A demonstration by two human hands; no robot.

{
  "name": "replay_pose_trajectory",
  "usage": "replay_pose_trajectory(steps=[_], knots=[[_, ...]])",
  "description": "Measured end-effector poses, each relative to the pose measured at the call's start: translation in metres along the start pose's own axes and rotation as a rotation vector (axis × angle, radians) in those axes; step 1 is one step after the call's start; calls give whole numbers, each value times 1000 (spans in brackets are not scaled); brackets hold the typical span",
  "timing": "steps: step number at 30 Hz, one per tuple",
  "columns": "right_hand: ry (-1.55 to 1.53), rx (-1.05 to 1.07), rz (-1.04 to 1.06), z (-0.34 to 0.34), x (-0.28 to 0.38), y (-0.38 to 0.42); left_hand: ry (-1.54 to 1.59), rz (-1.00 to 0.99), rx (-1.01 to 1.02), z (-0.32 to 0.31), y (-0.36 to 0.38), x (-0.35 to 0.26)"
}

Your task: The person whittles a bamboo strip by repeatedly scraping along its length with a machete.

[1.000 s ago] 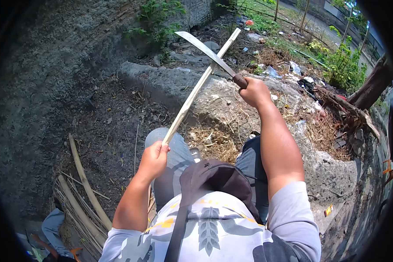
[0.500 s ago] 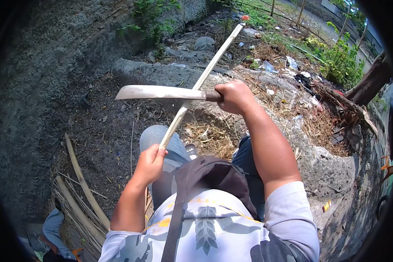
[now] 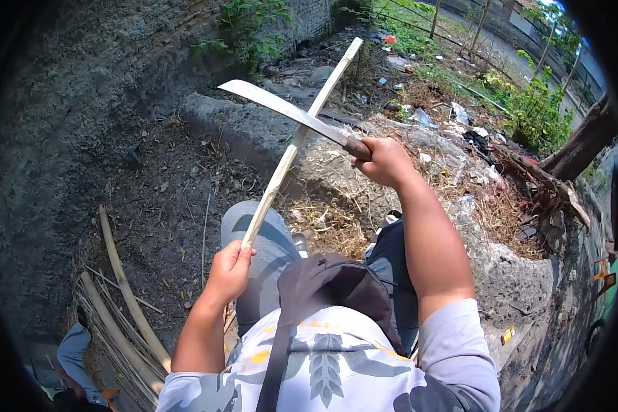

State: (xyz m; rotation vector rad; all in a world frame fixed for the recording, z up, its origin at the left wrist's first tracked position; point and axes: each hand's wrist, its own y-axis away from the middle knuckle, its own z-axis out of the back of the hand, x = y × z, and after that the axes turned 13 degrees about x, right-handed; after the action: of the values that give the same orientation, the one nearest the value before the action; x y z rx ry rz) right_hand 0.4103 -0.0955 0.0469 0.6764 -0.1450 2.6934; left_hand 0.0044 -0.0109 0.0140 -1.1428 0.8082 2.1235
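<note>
My left hand (image 3: pixel 231 269) is wrapped round the lower end of a long pale wooden stick (image 3: pixel 281 168), which slants up and away to the right in front of my knees. In my right hand (image 3: pixel 386 163) is the handle of a machete (image 3: pixel 281 108), its broad blade pointing up and to the left. The blade overlaps the stick a little above its middle in this view. Along the stick the surface looks whittled and bare.
Several long poles and thin strips (image 3: pixel 127 295) lie on the ground at my left. A rough wall (image 3: pixel 62 123) rises beyond them. Ahead are a stone ledge (image 3: pixel 244 123), dry grass and litter (image 3: pixel 453 117). Another person's leg (image 3: pixel 75 353) shows at the lower left.
The machete has moved farther along the stick, away from me, and its tip has tilted upward. The stick's far end has swung a little to the left.
</note>
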Motion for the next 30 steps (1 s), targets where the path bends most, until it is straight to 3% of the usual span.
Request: replay_pose_trajectory(steps=[4, 6, 20, 30], knots=[[360, 26, 228, -8, 28, 3, 19, 6, -2, 6, -1, 4], [390, 40, 299, -14, 32, 2, -16, 0, -17, 11, 5, 12], [414, 40, 448, -29, 47, 1, 1, 4, 13, 36, 38, 40], [590, 87, 450, 14, 91, 2, 48, -37, -28, 43, 37, 39]])
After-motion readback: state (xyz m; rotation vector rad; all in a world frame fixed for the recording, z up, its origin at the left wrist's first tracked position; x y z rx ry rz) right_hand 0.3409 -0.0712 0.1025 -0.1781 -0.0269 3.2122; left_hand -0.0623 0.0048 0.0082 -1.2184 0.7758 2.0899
